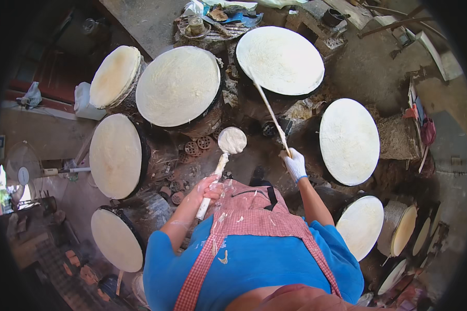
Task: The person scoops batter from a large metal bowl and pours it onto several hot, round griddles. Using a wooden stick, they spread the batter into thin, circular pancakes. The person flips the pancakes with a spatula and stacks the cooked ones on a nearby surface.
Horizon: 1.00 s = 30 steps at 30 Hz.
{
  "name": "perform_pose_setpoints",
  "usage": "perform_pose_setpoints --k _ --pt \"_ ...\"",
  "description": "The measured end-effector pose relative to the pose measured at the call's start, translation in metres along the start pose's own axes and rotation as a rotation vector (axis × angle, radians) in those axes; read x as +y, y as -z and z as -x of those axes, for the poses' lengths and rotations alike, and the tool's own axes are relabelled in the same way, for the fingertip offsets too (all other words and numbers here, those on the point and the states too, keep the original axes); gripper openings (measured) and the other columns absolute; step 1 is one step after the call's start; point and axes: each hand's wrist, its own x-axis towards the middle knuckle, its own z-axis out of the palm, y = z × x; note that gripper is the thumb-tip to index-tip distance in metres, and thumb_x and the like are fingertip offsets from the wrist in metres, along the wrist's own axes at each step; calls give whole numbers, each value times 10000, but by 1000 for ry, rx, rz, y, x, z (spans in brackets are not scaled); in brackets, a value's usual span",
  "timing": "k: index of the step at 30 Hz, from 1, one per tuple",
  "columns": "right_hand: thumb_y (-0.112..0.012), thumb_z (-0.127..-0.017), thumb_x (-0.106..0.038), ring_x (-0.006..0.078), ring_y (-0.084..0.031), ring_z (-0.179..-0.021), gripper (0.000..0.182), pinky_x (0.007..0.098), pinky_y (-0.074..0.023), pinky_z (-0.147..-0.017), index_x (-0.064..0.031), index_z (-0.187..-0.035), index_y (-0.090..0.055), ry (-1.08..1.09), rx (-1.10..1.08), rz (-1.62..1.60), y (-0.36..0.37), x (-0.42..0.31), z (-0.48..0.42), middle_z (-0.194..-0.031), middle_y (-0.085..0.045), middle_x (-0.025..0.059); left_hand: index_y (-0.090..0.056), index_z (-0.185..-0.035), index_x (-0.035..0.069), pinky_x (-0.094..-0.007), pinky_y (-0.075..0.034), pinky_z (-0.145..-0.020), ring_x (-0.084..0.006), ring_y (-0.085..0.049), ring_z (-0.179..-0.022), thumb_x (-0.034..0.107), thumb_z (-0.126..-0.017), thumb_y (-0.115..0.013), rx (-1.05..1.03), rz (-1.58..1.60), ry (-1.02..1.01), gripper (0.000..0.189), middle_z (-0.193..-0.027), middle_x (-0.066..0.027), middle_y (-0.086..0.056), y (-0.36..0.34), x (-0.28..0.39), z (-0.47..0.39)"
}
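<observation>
My bare left hand (210, 189) grips the pale handle of a ladle-like tool (218, 168); its round head holds thick white batter or dough (232, 140). A white glove with a blue cuff covers my right hand (295, 163), which is closed around a long thin stick (270, 110). The stick's far tip reaches over the white batter layer on the round griddle at the upper right (280, 60); whether it touches is unclear. White-coated round griddles stand at the upper left (179, 86), left (115, 156) and right (349, 142).
More round griddles stand at the lower left (116, 240), lower right (360, 228) and far upper left (114, 77). Perforated briquettes (191, 147) lie on the floor before me. A cluttered rack (218, 29) is at the top, a white jug (87, 101) and a fan (23, 175) at the left.
</observation>
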Motion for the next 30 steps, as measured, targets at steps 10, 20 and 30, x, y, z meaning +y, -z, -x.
perform_pose_setpoints --k 10,20,30 --pt "-636 -716 -243 346 -585 -700 333 432 -485 -594 -143 -1017 -536 505 146 607 18 -112 -147 -899 -540 159 -400 -622 55 -179 -261 -240 -50 -303 -293 303 -849 -516 -95 -6 -68 356 -439 3 -350 -22 -8 -8" --pt "-562 -695 -162 316 -593 -651 114 411 -483 -599 -64 -753 -563 815 -127 973 31 -136 -226 -763 -565 142 -413 -667 63 -183 -244 -252 -67 -288 -310 303 -859 -485 -94 -39 51 316 -481 -9 -366 -35 43 0" --pt "-522 -706 -94 347 -576 -662 79 425 -457 -607 -61 -767 -559 784 166 824 108 -231 -280 -723 -578 170 -439 -775 116 -177 -245 -260 -61 -293 -317 255 -862 -480 -27 -160 68 169 -493 -11 -371 -66 95 1"
